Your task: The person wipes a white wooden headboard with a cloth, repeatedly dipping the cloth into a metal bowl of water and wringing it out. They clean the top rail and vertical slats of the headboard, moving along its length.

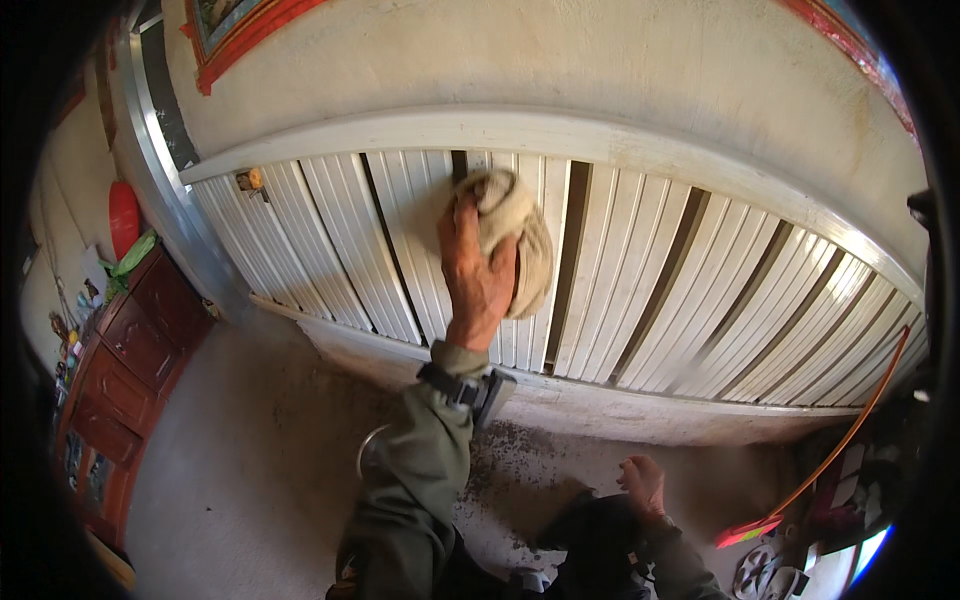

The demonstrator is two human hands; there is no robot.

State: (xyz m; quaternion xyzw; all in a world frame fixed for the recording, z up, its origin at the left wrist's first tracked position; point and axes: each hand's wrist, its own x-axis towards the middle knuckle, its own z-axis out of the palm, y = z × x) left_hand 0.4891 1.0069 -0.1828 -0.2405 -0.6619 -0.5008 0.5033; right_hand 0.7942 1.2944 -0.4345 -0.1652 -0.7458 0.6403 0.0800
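Two hands show in the head view, and the scene runs from a crowded corner on the left to a cluttered one on the right. At far left stands a red-brown wooden cabinet (135,350) with drawers, small items lined along its top, and above it a red oval thing (124,217) hangs on the wall beside a bit of green cloth (133,257). Next comes a grey metal door frame (160,160), and then a long panel of white vertical slats (660,290) that fills the middle of the view under a pale plastered wall (560,70). Dark gaps show between several slats toward the right.

Near the middle, the left hand (478,275) reaches up from an olive-green sleeve (415,480) with a dark strap at the wrist. Its fingers are curled around a beige rag (520,235), which it presses flat against the slats, high on the panel just below the top rail. The rag bunches above the fingertips and hangs down to the right of the palm.

Lower and to the right, the right hand (645,485) rests low near the person's dark-clothed leg, just above the speckled floor (250,450). It looks loosely closed and seems to hold nothing, though I cannot tell for sure.

At far right an orange hose (850,430) curves down toward sandals (765,575) and other clutter on the floor.
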